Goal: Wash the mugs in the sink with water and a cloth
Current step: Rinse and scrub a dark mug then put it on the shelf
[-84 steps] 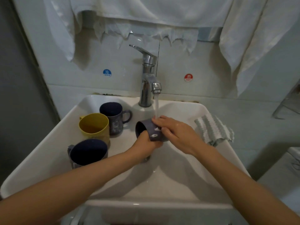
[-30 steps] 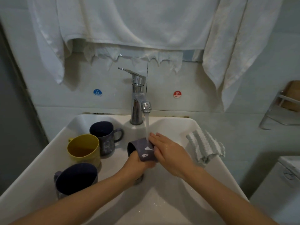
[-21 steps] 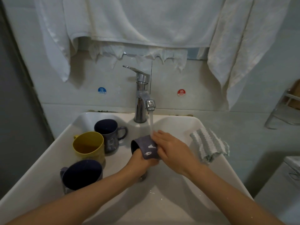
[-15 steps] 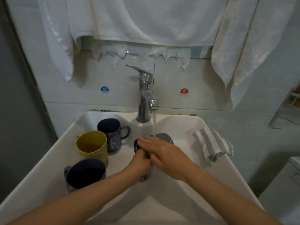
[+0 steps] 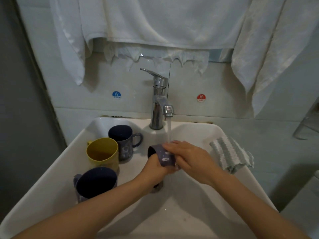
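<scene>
A purple-grey mug [image 5: 164, 155] lies on its side under the running water from the chrome tap [image 5: 159, 102], its mouth facing left. My left hand [image 5: 156, 169] grips it from below. My right hand [image 5: 189, 158] lies over its top and right end, fingers curled on it beside the stream. Three more mugs stand along the left of the white sink [image 5: 224, 190]: a dark one [image 5: 123, 140] at the back, a yellow one [image 5: 102, 153] in the middle, and a dark one [image 5: 95, 182] nearest me. A grey-striped cloth [image 5: 230, 155] rests on the sink's right rim, untouched.
White towels [image 5: 155, 23] hang across the wall above the tap. Blue "cold" [image 5: 116, 95] and red "hot" [image 5: 201, 98] stickers sit on the tiles. A metal rack [image 5: 309, 125] juts in at the right edge. A dark wall borders the sink's left.
Half a second ago my right hand covered the mug's top; now it has slid right and the mug has turned, showing its patterned side. Water keeps running.
</scene>
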{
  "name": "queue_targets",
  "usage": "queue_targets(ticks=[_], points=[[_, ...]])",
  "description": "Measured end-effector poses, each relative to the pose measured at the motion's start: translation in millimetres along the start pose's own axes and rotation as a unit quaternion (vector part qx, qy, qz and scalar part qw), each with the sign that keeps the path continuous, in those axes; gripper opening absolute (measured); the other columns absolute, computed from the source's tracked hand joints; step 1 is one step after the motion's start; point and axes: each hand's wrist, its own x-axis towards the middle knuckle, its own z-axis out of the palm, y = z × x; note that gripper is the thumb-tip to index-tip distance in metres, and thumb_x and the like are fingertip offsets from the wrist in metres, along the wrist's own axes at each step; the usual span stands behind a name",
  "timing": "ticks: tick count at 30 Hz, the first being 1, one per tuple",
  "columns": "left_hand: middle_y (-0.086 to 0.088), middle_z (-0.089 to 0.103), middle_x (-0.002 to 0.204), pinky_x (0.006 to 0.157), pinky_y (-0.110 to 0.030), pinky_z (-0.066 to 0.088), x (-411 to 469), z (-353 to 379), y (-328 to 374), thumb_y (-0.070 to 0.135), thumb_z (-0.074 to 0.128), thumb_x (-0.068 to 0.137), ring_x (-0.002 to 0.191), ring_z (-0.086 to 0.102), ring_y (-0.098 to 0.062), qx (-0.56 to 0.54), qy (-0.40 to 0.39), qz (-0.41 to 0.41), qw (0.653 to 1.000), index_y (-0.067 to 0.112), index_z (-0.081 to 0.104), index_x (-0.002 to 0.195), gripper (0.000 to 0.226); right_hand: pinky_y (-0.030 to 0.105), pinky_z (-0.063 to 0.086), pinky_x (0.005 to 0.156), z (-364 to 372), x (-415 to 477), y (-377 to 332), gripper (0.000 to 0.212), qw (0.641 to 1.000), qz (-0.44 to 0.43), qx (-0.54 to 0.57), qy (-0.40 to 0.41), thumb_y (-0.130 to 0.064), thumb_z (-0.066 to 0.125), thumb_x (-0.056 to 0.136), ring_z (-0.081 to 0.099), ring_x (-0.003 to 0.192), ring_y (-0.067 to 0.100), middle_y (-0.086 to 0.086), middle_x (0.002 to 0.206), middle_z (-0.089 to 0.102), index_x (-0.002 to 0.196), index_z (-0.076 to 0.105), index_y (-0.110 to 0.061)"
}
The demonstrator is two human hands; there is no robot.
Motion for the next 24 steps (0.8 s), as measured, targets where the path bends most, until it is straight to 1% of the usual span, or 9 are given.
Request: queue_targets(ticks=[1,4,8,11,14,17,21,23,24], points=[[-0.007,0.064,0.089,0.074,-0.03,0.055,-1.4,0.9,-0.5,-0.014,0.061,0.078,0.085,0.062,-0.021,-0.014,-0.001,-0.003,1.0,0.008,0.061,0.099,0.03,0.023,0.025,0.11,-2.0,-0.2,6.9,0.049,1.0,0.012,-0.017,-0.009,-0.022,0.036,0.094,0.029,0.137,0.007,-0.012,0.148,0.036,0.142,0.037,-0.031],[-0.008,0.067,0.091,0.063,-0.021,0.055,-3.4,-1.3,-7.0,-0.016,0.061,0.076,0.08,0.064,-0.017,-0.03,0.017,-0.001,0.999,0.005,0.061,0.107,0.037,0.029,0.03,0.111,-2.5,-2.4,23.9,0.066,0.998,0.052,0.011,-0.045,-0.022,0.05,0.086,0.03,0.138,0.013,-0.008,0.151,0.032,0.147,0.025,-0.029],[-0.003,0.068,0.1,0.069,-0.02,0.055,-0.5,-7.7,-8.8,-0.006,0.065,0.078,0.091,0.065,-0.016,-0.112,0.051,-0.033,0.992,0.012,0.057,0.113,0.04,0.021,0.034,0.105,-0.2,-6.5,32.3,0.096,0.994,0.061,0.065,-0.067,-0.02,0.071,0.079,0.034,0.134,0.013,-0.006,0.152,0.025,0.149,0.006,-0.025],[-0.01,0.069,0.106,0.074,-0.028,0.056,-0.1,-5.7,-11.6,-0.008,0.062,0.08,0.095,0.067,-0.023,-0.205,0.015,-0.053,0.977,0.011,0.058,0.115,0.04,0.022,0.033,0.107,4.1,-2.4,36.4,0.104,0.993,0.067,0.095,-0.036,-0.019,0.078,0.074,0.034,0.134,0.013,-0.004,0.151,0.026,0.149,0.006,-0.021],[-0.008,0.065,0.115,0.086,-0.031,0.054,-0.4,-3.1,-12.0,-0.006,0.066,0.078,0.106,0.063,-0.021,-0.113,0.005,-0.004,0.994,0.014,0.055,0.118,0.046,0.032,0.039,0.107,4.9,0.6,40.0,0.101,0.987,0.091,0.133,0.002,-0.02,0.08,0.071,0.039,0.131,0.015,-0.004,0.148,0.033,0.147,0.014,-0.024],[-0.005,0.061,0.12,0.094,-0.031,0.049,-0.4,-1.1,-13.3,-0.003,0.066,0.08,0.111,0.058,-0.018,-0.04,0.021,0.02,0.999,0.013,0.052,0.122,0.048,0.031,0.04,0.106,6.6,1.4,37.5,0.091,0.988,0.093,0.124,0.012,-0.021,0.078,0.074,0.042,0.13,0.016,-0.003,0.146,0.039,0.146,0.022,-0.024],[-0.004,0.062,0.118,0.087,-0.021,0.05,-1.3,-0.3,-18.0,0.001,0.066,0.081,0.109,0.059,-0.015,-0.053,0.036,0.01,0.998,0.012,0.051,0.126,0.049,0.011,0.018,0.104,8.6,-1.4,34.8,0.084,0.997,0.056,0.045,0.026,-0.023,0.068,0.085,0.031,0.137,0.015,-0.003,0.153,0.027,0.149,0.014,-0.02],[-0.005,0.064,0.116,0.081,-0.018,0.051,-0.6,-0.7,-17.4,-0.001,0.065,0.082,0.107,0.061,-0.016,-0.056,0.04,0.015,0.998,0.012,0.053,0.125,0.046,0.016,0.013,0.109,10.6,-0.6,22.4,0.076,0.998,0.047,0.032,0.027,-0.019,0.06,0.09,0.023,0.141,0.017,0.0,0.156,0.02,0.149,0.013,-0.018],[-0.006,0.065,0.114,0.079,-0.018,0.052,-0.2,-1.0,-16.5,-0.002,0.063,0.083,0.106,0.061,-0.018,-0.064,0.041,0.018,0.997,0.011,0.055,0.123,0.043,0.023,0.017,0.113,15.8,0.3,18.4,0.069,0.998,0.043,0.032,0.043,-0.018,0.06,0.09,0.027,0.141,0.02,0.004,0.154,0.024,0.148,0.022,-0.018]])
